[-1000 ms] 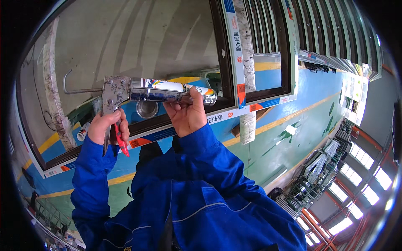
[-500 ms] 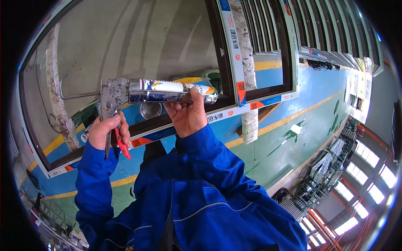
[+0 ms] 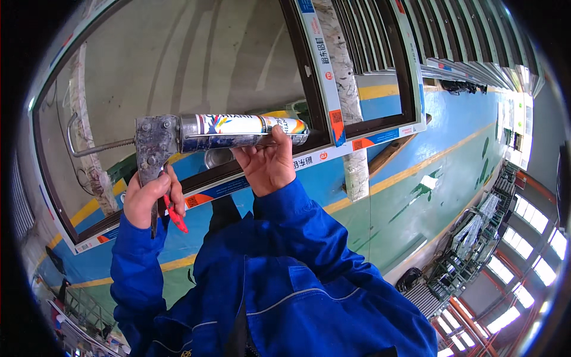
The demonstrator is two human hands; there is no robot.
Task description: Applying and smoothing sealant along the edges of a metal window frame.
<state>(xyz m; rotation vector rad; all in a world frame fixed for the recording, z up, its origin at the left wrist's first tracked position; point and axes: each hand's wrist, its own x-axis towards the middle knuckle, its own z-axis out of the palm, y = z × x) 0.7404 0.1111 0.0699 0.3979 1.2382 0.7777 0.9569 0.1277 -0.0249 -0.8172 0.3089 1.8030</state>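
Note:
A caulking gun [image 3: 157,143] with a dark, stained metal body lies nearly level across the view in front of me. My left hand [image 3: 148,196] is wrapped round its handle, and a red-tipped lever [image 3: 176,220] sticks out below the fingers. In the gun's cradle sits a white sealant cartridge [image 3: 235,125] with coloured print. Under the cartridge's right end is my right hand [image 3: 270,160], its thumb up against the side and its palm below. A bent plunger rod [image 3: 101,147] juts out from the gun's left end.
Behind the gun stands a large dark window frame [image 3: 318,71] with taped edges, resting on whitish supports [image 3: 357,172]. A round tin [image 3: 218,157] shows below the cartridge. Stacked profiles [image 3: 464,35] fill the far right. The floor [image 3: 440,137] is blue and green with yellow lines.
The gun's handle end has moved slightly left and down with my left hand. The hooked rod end has turned and shifted left. My right hand stays at the cartridge's right end.

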